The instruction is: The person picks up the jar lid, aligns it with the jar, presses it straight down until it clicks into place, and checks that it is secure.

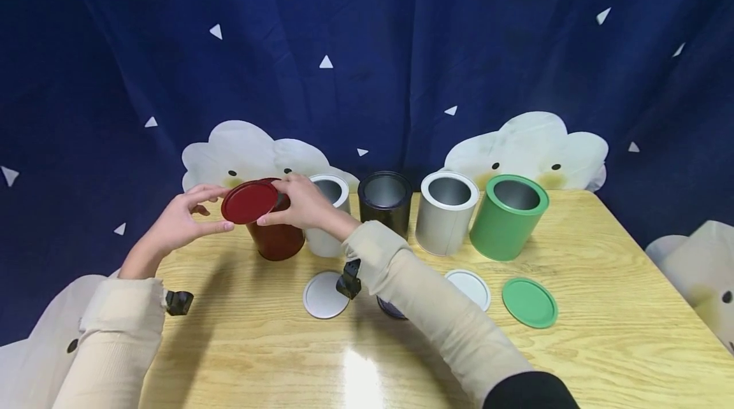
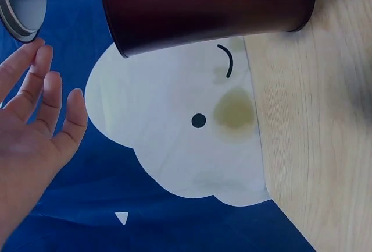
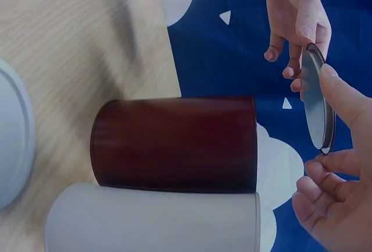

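Above the dark red can (image 1: 279, 242), a red lid (image 1: 250, 202) is held tilted between two hands. My left hand (image 1: 172, 224) holds its left edge with thumb and fingertips, and my right hand (image 1: 306, 204) grips the opposite edge. From the right wrist, the lid (image 3: 314, 103) appears edge-on, its pale inner face showing, apart from the can's rim. The left wrist view shows only part of the lid (image 2: 24, 2) at the upper left; the left thumb is out of sight there. The lid hides part of the can's mouth in the head view.
Right of the red can stand a white can (image 1: 322, 240), a black can (image 1: 385, 208), another white can (image 1: 444, 224) and a green can (image 1: 504, 230), all uncovered. Before them lie white lids (image 1: 325, 295) (image 1: 469, 288), a dark lid (image 1: 390, 308) partly under the right sleeve, and a green lid (image 1: 530, 302).
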`<state>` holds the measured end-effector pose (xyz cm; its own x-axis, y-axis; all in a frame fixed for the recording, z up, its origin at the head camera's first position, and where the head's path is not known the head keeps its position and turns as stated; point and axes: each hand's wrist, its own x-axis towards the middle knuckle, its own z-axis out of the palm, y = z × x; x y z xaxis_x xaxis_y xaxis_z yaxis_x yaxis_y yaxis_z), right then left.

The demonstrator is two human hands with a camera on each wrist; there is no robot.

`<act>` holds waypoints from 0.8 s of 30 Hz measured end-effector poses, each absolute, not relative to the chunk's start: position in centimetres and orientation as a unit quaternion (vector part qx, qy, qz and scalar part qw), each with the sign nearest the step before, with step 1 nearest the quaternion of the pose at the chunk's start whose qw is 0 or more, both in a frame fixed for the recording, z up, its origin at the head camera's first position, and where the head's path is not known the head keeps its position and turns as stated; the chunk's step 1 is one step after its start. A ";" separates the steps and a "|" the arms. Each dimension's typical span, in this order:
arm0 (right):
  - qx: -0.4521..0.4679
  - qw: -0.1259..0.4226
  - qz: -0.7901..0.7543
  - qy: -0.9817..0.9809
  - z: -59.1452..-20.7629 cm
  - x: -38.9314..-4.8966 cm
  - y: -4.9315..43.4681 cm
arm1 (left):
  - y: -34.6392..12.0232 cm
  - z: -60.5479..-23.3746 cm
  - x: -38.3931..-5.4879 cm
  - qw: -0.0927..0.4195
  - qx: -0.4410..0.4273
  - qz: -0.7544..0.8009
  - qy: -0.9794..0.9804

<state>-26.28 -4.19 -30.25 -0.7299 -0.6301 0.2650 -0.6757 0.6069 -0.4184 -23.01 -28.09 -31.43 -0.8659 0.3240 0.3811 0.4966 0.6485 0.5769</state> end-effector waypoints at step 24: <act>0.352 0.029 0.243 -0.903 -31.2 -30.7 -4.9 | -28.2 -32.3 -26.8 0.034 -0.177 -0.371 -0.911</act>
